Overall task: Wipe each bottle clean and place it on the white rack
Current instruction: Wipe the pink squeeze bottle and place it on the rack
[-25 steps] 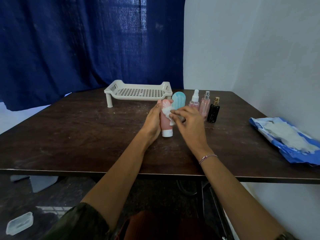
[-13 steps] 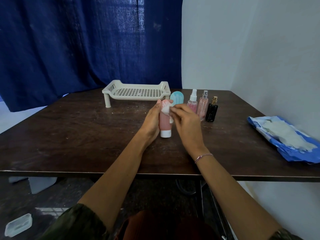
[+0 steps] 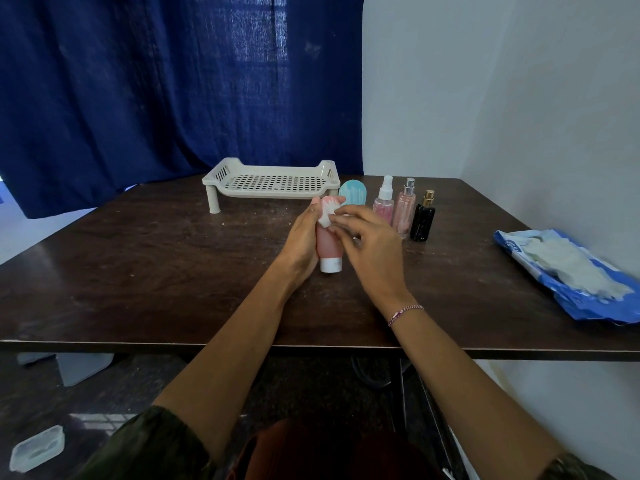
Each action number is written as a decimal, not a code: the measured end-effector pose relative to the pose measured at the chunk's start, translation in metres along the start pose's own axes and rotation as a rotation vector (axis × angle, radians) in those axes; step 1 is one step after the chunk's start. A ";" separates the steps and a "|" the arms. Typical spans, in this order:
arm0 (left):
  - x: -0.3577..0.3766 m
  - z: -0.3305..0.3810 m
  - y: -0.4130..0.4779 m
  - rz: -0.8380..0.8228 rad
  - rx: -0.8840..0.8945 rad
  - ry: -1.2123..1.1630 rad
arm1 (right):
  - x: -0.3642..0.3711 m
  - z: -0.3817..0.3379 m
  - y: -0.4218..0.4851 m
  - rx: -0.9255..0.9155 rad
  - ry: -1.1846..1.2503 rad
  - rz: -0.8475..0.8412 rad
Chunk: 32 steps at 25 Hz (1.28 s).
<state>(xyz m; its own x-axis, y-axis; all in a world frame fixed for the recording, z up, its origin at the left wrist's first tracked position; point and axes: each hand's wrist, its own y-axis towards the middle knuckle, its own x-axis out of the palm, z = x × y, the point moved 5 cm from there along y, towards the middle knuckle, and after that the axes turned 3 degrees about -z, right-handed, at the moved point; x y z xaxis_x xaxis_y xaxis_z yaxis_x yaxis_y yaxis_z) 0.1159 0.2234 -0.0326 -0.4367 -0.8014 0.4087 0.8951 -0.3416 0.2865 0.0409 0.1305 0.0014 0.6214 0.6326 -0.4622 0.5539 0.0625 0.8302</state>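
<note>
A dark blue fabric curtain hung behind a dark brown wooden table; at the table's far side stood a white perforated plastic rack on short legs, with no bottle on it; a blue packet of white wipes lay open well apart, at the right edge.

The left hand gripped a pink soft-plastic tube bottle with a white cap from its left side, fingers curled behind it; the right hand pinched a small wad of white wipe against the tube's upper end, its other fingers loosely bent.

The tube stood between the two hands, cap down on the table, its long axis upright; the rack lay beyond the hands and a little to the left, so the left hand was both the holder and the nearer one, and it seemed the likely carrier once wiping was done.

Just behind the tube stood a turquoise tube bottle; to its right, in a row, were a clear spray bottle of pink liquid, a pink glass bottle with a silver cap and a black bottle with a gold cap; by this judgement the task was in its first bottle.
</note>
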 end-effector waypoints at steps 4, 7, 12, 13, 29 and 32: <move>0.002 -0.002 0.000 0.022 -0.028 0.078 | -0.005 0.013 0.003 0.174 0.098 0.072; -0.001 -0.005 0.003 0.026 -0.038 0.101 | -0.006 0.014 0.003 0.167 0.085 0.082; 0.004 0.001 0.001 -0.010 0.025 0.014 | 0.003 -0.003 -0.001 -0.063 0.031 -0.050; 0.004 0.002 0.000 -0.014 0.027 -0.002 | 0.004 -0.005 -0.001 -0.096 0.008 -0.068; 0.011 0.003 -0.008 -0.057 -0.019 0.132 | -0.001 -0.009 0.000 -0.071 -0.045 -0.009; 0.015 0.005 -0.010 -0.088 -0.025 0.097 | 0.000 -0.011 0.001 -0.084 -0.077 -0.017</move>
<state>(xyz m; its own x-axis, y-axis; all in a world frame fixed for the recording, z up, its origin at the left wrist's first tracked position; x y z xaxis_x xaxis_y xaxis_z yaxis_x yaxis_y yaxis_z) 0.0999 0.2171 -0.0252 -0.5037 -0.8113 0.2968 0.8564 -0.4238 0.2949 0.0353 0.1388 0.0056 0.6548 0.5696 -0.4967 0.5187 0.1393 0.8435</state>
